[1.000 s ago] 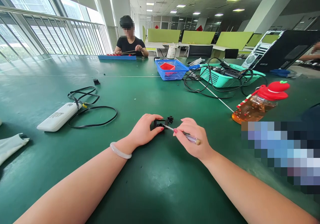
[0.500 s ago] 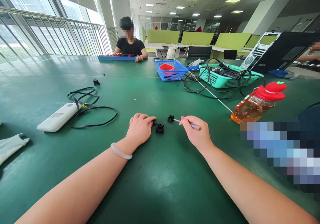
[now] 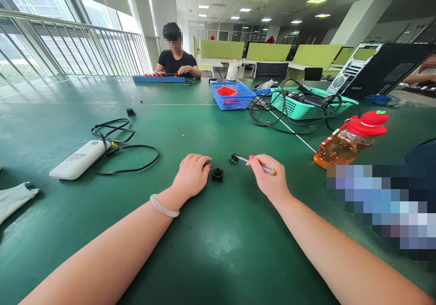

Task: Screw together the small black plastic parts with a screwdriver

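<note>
My right hand (image 3: 269, 173) is closed on a thin screwdriver (image 3: 254, 163) with a light handle. The tool's tip touches a small black part (image 3: 234, 158) on the green table (image 3: 218, 250). My left hand (image 3: 191, 174), with a pale bracelet (image 3: 164, 206) at the wrist, rests on the table, its fingers bent together; what lies under them is too hidden to tell. Just right of its fingertips sits a square black piece (image 3: 217, 175) with a round opening.
A white power bank (image 3: 80, 159) with a looped black cable lies left. Farther off are a blue basket (image 3: 233, 99), a green basket (image 3: 309, 109) with cables, and a red-capped bottle (image 3: 347, 146) at right. Across the table sits a person (image 3: 175, 62).
The small black part has shifted slightly right and tilted with the tool tip. A dark bit that showed at my left fingertips is now mostly out of sight. The person opposite has moved a hand.
</note>
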The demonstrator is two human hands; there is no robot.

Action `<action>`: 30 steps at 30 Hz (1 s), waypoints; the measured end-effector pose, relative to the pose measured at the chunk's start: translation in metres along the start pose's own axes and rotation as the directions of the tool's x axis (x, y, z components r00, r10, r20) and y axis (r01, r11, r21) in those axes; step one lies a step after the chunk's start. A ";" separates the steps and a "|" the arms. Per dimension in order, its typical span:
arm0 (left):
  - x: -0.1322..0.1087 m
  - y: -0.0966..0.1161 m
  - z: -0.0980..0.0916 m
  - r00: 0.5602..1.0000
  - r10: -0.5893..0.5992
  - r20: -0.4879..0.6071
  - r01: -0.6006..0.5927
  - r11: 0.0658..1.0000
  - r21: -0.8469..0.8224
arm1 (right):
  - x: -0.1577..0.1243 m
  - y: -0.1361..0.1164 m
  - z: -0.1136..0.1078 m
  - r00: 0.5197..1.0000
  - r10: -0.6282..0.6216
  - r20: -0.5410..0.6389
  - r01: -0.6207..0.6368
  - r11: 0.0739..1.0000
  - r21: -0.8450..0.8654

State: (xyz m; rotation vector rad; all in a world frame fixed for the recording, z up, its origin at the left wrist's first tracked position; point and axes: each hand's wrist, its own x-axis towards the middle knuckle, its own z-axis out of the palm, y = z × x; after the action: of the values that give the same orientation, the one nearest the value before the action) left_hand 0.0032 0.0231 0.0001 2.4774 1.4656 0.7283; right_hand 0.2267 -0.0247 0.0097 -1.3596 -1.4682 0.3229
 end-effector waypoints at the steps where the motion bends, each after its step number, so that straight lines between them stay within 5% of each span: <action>1: 0.000 0.000 0.000 1.000 0.013 0.002 -0.013 1.000 -0.009 | 0.000 0.000 0.000 1.000 -0.019 0.001 0.019 1.000 -0.008; 8: 0.001 0.001 -0.001 0.995 0.093 0.027 -0.091 0.993 -0.070 | 0.004 0.007 0.002 0.999 0.025 0.033 -0.024 0.999 -0.040; 21: -0.003 0.001 -0.001 0.963 0.191 0.190 -0.180 0.981 -0.074 | 0.016 0.014 0.001 0.884 0.467 -0.006 -0.440 0.837 0.326; 30: -0.002 -0.001 0.001 0.958 0.206 0.198 -0.200 0.979 -0.047 | 0.020 0.021 0.000 0.868 0.495 -0.033 -0.458 0.825 0.331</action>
State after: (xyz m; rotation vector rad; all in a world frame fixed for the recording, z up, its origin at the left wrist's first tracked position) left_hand 0.0023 0.0225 -0.0020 2.6184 1.1365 0.5048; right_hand 0.2428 -0.0017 0.0037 -1.4409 -0.9094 0.7538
